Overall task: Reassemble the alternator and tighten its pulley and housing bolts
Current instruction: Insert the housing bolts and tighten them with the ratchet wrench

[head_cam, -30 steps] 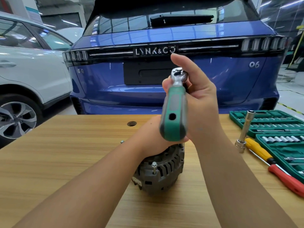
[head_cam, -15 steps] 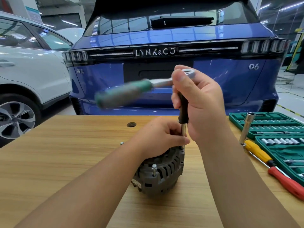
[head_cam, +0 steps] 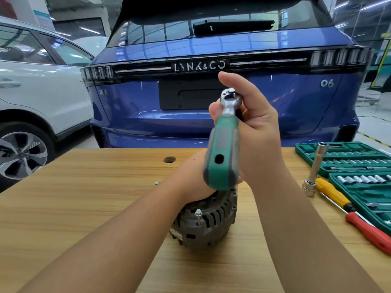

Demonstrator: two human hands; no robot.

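The grey alternator (head_cam: 208, 225) stands on the wooden table (head_cam: 63, 208), with one housing bolt (head_cam: 198, 214) sticking up at its near left rim. My left hand (head_cam: 190, 178) grips the alternator's top and holds it down. Above it my right hand (head_cam: 251, 127) holds the head of a ratchet wrench (head_cam: 223, 144). Its green handle points toward me and hides the extension and the spot where it meets the alternator.
An open green socket set (head_cam: 359, 166) lies at the table's right. Next to it are a long silver socket (head_cam: 315, 170) and a yellow and a red screwdriver (head_cam: 351, 210). A loose bolt (head_cam: 156, 183) and a round hole (head_cam: 169, 159) lie at the left. A blue car (head_cam: 211, 92) stands behind.
The ratchet handle swung out to the left half a second ago and has come back to point toward me. My left hand has stayed on the alternator.
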